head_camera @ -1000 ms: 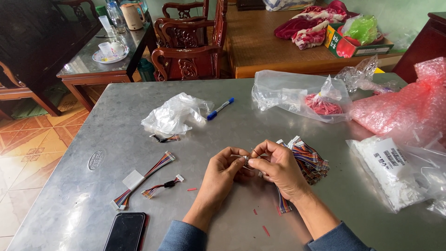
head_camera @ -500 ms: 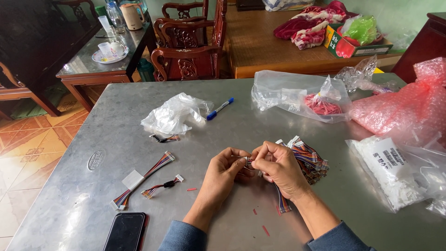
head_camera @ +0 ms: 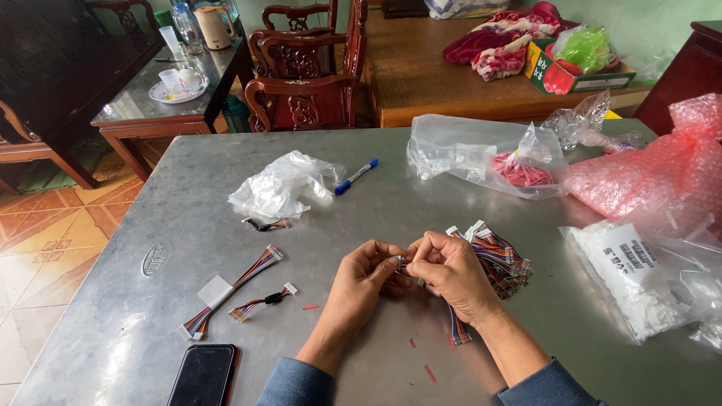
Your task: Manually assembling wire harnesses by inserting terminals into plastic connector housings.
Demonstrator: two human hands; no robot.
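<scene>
A small wire harness (head_camera: 404, 265) is pinched between both hands just below the middle of the metal table (head_camera: 188, 188); its ends are mostly hidden by the fingers, so its long axis seems to run left to right. The left hand (head_camera: 366, 280) closes narrow on it from 9 o'clock, the right hand (head_camera: 449, 272) from 3 o'clock, both equally near. A pile of multicoloured harnesses (head_camera: 498, 256) lies just beside the right hand at 2 o'clock. Two finished cables (head_camera: 237, 293) rest at 8 o'clock near a phone (head_camera: 201, 374). A crumpled clear bag (head_camera: 282, 186) and a blue marker (head_camera: 356, 176) sit at 11 o'clock.
</scene>
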